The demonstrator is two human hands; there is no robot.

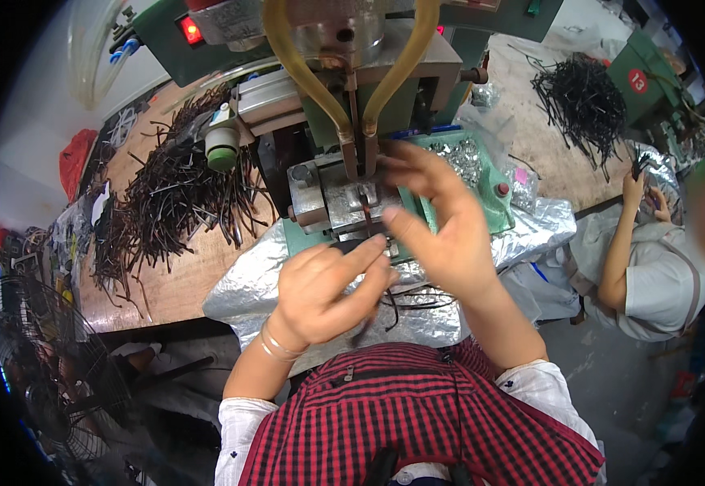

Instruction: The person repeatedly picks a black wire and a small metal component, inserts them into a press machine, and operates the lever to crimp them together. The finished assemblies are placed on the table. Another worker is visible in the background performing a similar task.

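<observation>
My left hand [324,293] is closed in a pinch in front of a metal fixture [344,194]. It grips a thin black cable, whose loose end [393,314] hangs below the fingers over silver foil. A narrow reddish-brown piece [366,209] lies in the fixture's slot, just beyond the fingertips. Above the slot, two copper-coloured electrodes [359,154] come down from a bench machine with yellowish tubes [304,77]. My right hand [446,223] is at the fixture's right side, its fingers apart and blurred by motion. Nothing shows in it.
A green tray [494,215] with small shiny metal parts [462,162] stands right of the fixture. Piles of dark cables [178,190] and black cables [583,101] lie on the wooden bench [227,263]. A person [652,267] works at right; a fan [61,364] stands lower left.
</observation>
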